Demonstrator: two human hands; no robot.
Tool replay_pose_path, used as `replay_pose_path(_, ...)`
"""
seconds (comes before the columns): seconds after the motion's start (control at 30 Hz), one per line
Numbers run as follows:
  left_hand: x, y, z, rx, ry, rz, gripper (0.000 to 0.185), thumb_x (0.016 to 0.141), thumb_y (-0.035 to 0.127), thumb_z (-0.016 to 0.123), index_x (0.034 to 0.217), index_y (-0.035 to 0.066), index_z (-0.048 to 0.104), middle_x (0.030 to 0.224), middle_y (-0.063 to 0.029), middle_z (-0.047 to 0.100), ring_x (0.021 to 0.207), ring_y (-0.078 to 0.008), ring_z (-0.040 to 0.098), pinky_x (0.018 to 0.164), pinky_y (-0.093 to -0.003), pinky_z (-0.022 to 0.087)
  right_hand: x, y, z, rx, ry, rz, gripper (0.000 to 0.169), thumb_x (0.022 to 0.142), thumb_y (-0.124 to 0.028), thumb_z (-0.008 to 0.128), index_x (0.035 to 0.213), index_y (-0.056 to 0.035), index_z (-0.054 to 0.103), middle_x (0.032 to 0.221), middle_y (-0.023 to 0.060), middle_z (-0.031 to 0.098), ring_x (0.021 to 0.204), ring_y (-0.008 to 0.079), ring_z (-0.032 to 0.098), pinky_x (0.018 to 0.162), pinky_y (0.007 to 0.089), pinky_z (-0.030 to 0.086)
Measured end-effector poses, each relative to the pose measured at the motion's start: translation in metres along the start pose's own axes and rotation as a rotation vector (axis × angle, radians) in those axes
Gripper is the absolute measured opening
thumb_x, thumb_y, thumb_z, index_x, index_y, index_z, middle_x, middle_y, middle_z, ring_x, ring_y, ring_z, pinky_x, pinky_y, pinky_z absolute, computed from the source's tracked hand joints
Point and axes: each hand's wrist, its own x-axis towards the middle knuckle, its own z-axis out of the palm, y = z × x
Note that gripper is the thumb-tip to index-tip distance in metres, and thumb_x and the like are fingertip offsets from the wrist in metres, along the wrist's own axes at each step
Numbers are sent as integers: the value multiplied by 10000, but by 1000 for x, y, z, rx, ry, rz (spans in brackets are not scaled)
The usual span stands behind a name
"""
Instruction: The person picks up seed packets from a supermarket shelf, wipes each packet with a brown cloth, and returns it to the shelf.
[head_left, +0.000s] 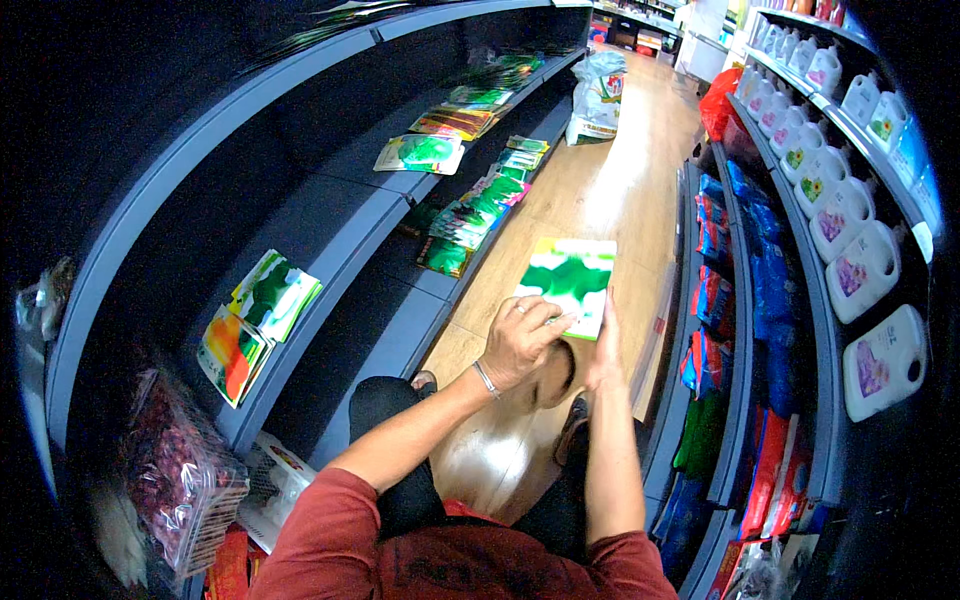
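Observation:
A flat packet (566, 281), printed green, white and yellow like a seed packet, is held out over the wooden floor. My right hand (606, 341) grips its right edge, the thumb side along the border. Across the packet's lower left part lie the curled fingers of my left hand (525, 337), their tips against its face. A ring and a metal bracelet show on my left hand and wrist. Whether the packet is one or a thin stack cannot be made out.
Similar packets lie in piles (274, 292) on the grey left shelves (352, 255), with more (469, 217) on the lower shelf. A bag of dark red dried goods (180, 465) sits near left. White jugs (855, 277) line the right shelves. A full sack (598, 97) stands down the aisle floor (510, 277).

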Motion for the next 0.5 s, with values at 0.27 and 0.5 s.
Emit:
replay_pose_path(0.27, -16, -45, 40, -59, -124, -104, 471, 644, -21, 602, 1080, 141, 677, 964, -80, 629, 914, -273, 585, 813, -382, 467, 43, -43, -8, -606, -69, -124, 427, 817, -202, 614, 1193, -9, 556, 1083, 98, 633, 962, 190, 603, 861, 321, 470)
replay_pose_path(0.5, -7, -82, 32, -295, -85, -163, 498, 751, 250, 642, 1207, 56, 593, 1252, -186, 544, 1197, -351, 491, 1045, -453, 343, 60, -51, -19, -706, 61, -214, 439, 773, -118, 594, 1185, 18, 528, 1013, 72, 616, 887, 164, 591, 812, 301, 470)
